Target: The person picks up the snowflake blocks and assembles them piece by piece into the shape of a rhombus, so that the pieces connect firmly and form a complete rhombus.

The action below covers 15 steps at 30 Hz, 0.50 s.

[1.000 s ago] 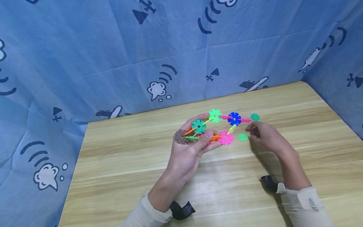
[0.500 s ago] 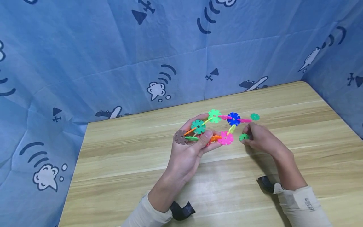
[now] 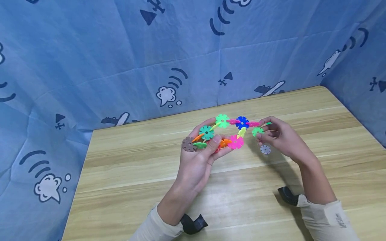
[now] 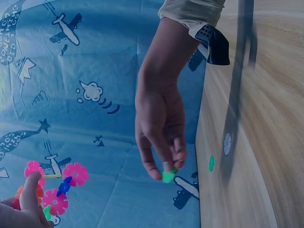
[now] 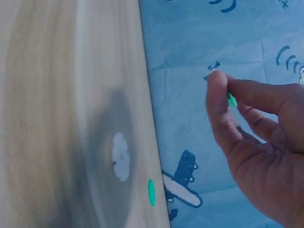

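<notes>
Pinched by right hand point(image 3: 282, 138) — green disc point(image 3: 256, 131), now lifted — pale disc point(image 3: 263, 150) revealed.

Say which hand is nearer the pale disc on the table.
Right. The right hand hovers above the pale disc, pinching a green disc; the left hand is farther away, to the left, gripping linked discs.

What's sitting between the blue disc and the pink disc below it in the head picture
A yellow piece, seen at a slant, lies between the blue disc and the pink disc in the head view.
</notes>
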Tool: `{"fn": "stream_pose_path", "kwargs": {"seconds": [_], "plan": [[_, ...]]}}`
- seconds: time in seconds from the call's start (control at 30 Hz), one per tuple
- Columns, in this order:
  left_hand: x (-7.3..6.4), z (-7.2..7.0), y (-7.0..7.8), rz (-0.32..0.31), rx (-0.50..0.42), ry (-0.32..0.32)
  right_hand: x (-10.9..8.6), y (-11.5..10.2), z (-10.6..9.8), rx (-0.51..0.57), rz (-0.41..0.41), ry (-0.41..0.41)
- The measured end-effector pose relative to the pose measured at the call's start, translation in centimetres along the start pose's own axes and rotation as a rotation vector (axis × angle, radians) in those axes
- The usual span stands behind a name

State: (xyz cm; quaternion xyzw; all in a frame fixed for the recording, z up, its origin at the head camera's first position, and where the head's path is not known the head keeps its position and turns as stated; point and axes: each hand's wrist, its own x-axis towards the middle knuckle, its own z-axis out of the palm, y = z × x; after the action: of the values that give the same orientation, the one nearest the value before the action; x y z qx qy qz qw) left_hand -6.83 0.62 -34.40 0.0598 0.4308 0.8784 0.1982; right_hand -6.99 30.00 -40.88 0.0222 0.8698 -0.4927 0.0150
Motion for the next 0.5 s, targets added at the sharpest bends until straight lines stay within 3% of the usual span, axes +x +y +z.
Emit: {"fn": "stream_pose_path", "kwargs": {"seconds": [0.5], "plan": [[0.1, 0.0, 0.1, 0.001, -0.029, 0.018, -1.0, -1.7, -0.5, 0.327, -0.014, 0.085]]}}
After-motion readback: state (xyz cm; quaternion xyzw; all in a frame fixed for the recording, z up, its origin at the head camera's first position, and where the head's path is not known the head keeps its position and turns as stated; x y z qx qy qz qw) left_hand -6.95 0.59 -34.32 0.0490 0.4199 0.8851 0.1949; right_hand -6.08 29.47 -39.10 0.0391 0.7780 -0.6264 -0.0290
